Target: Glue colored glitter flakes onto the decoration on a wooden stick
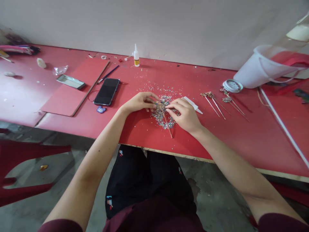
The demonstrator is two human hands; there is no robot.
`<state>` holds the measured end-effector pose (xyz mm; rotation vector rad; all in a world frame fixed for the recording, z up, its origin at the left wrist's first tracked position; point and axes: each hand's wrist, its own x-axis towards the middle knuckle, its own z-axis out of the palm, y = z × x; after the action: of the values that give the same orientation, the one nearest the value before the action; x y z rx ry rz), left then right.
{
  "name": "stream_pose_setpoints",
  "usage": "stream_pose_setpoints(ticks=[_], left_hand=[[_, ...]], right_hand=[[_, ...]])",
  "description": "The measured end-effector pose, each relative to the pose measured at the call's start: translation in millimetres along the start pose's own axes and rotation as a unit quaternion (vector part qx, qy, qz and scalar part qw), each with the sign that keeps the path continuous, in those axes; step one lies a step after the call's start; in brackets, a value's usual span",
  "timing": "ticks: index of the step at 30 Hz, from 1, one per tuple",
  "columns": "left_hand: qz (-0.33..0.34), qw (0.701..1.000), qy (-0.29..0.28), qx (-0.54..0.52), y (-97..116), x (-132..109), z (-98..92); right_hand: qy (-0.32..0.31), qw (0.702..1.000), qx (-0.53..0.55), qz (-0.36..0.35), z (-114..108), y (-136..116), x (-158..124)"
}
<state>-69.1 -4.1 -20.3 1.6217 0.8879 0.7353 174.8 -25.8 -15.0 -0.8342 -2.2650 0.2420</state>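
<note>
A metal hairpin (pixel 167 123) with a decorated head slants over a pile of small shiny chips (pixel 160 120) on the red table. My left hand (pixel 141 102) grips the ornate head from the left between thumb and fingers. From the right, my right hand (pixel 183 112) meets the same head with thumb and forefinger pinched together; whatever sits between those fingertips is too small to make out. Just behind the right hand lies a white nozzle-tipped bottle (pixel 192 103), partly hidden by it. Several finished-looking hairpins (pixel 213 100) rest further right.
An upright glue bottle (pixel 136 59) stands near the wall. To the left are a black phone (pixel 107 92), a brush (pixel 107 74), a red board (pixel 79 88) and an open box (pixel 70 82). A round container (pixel 232 86) and white bucket (pixel 257 69) occupy the right.
</note>
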Motion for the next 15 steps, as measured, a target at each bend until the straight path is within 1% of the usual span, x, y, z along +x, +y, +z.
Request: stream_pose_setpoints(ticks=[15], left_hand=[[0.011, 1.000, 0.001, 0.006, -1.7, 0.0, -0.2]], right_hand=[[0.012, 1.000, 0.007, 0.002, -1.5, -0.4, 0.1]])
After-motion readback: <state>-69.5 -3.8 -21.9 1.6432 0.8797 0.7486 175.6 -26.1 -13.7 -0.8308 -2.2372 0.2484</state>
